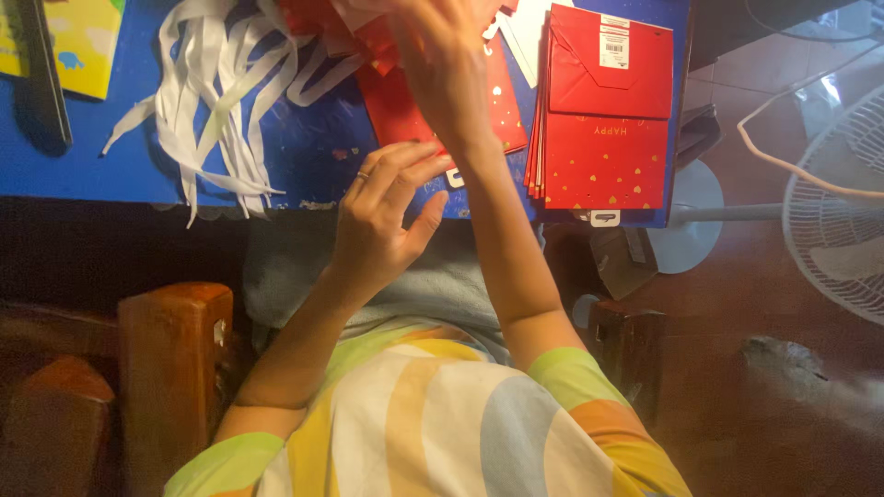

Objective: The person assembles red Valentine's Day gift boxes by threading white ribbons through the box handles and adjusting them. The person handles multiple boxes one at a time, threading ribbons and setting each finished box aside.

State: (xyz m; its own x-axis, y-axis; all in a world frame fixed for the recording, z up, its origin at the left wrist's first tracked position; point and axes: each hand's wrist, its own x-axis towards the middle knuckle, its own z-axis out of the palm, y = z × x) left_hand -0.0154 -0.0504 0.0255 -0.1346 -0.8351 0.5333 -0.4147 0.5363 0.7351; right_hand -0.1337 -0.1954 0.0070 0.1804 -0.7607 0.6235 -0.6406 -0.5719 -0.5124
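Note:
My right hand (pixel 442 64) reaches forward over the blue table (pixel 304 156) and touches a red paper bag (pixel 396 101) lying flat there; its fingertips run out of the top of the frame, so its grip is hidden. My left hand (pixel 382 216) hovers at the table's near edge with fingers spread and nothing in it, a ring on one finger. A stack of flat red gift bags (pixel 603 138) with small gold hearts lies to the right.
A bundle of white ribbon strips (pixel 221 92) lies on the table's left part. A yellow book (pixel 83 41) sits at the far left corner. Wooden chair arms (pixel 175 368) flank me. A white fan (pixel 838 212) stands on the floor at right.

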